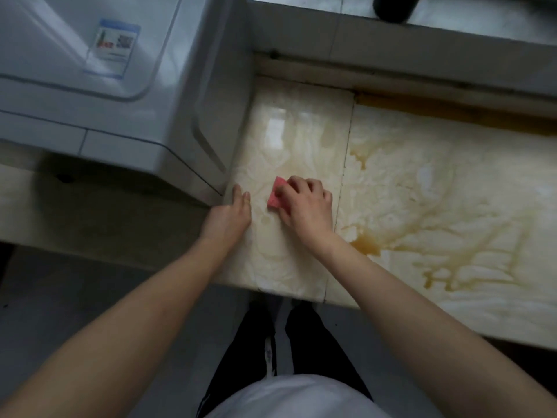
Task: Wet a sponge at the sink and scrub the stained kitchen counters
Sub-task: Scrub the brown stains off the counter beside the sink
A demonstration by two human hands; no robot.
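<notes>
The person stands right up against the surface (422, 191), a pale, glossy stone-look top made of tiles, with both bare forearms reaching out over its front edge. The right hand (304, 203) has its grip clamped on a pink sponge (275, 194): the fingers curl over the sponge's right part and hold it down flat against the tile, while its left end sticks out from under the knuckles. The sponge lies on the left tile, just left of the dark seam (346, 152) that runs from front to back. The left hand (232, 212) holds nothing; its grip is apart, the fingers straight and laid flat on the surface, just beside the near corner of a big white appliance (120, 86) and a little way left of the sponge. That appliance stands on the surface to the left and has a blue-edged sticker (113, 46) on top, too blurred to read. On the right tile, brownish-yellow stains (366, 245) spread out in streaks and puddles, thickest near the seam and the right wrist, with a darker yellow band along the back edge. Behind that rises a grey ledge (391, 46) with a dark round thing (391, 7) at the top. Below, I see dark trousers (247, 357), a white top (301, 396) and grey floor (60, 297).
</notes>
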